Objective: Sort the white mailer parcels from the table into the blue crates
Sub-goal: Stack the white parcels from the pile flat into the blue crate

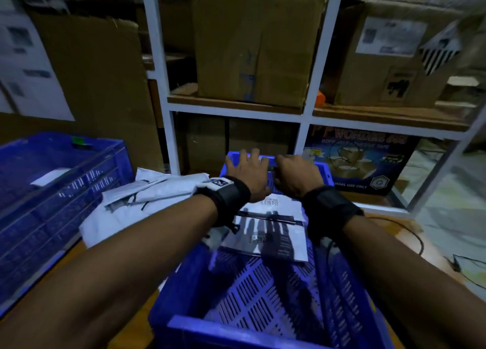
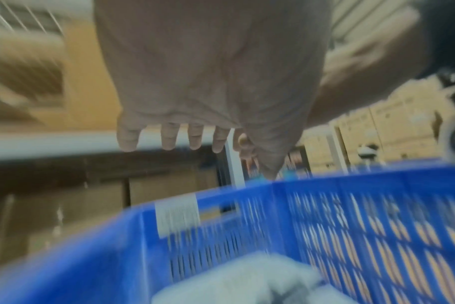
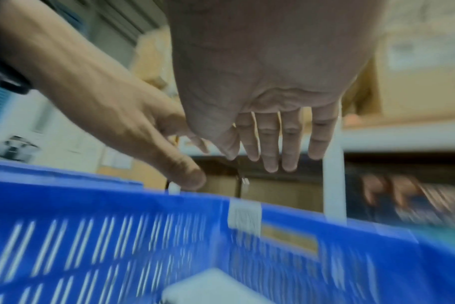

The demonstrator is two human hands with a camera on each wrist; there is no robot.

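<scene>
Both hands hover over the far end of the central blue crate [image 1: 339,283], close together and holding nothing. My left hand [image 1: 244,164] has its fingers [image 2: 169,137] spread and straight above the far rim. My right hand [image 1: 292,167] hangs beside it with straight fingers [image 3: 270,148]. Two flat white mailer parcels [image 1: 273,230] with labels lie in the crate below my wrists; a blurred white one [image 2: 234,277] [image 3: 208,288] shows in both wrist views. A pile of white mailers [image 1: 147,198] lies on the table to the left. A second blue crate [image 1: 52,196] at far left holds one white parcel [image 1: 50,177].
White metal shelving [image 1: 315,67] with large cardboard boxes [image 1: 252,46] stands right behind the crates. A printed tape carton [image 1: 360,164] sits on the low shelf at right. Black cables [image 1: 420,246] trail over the wooden table at right.
</scene>
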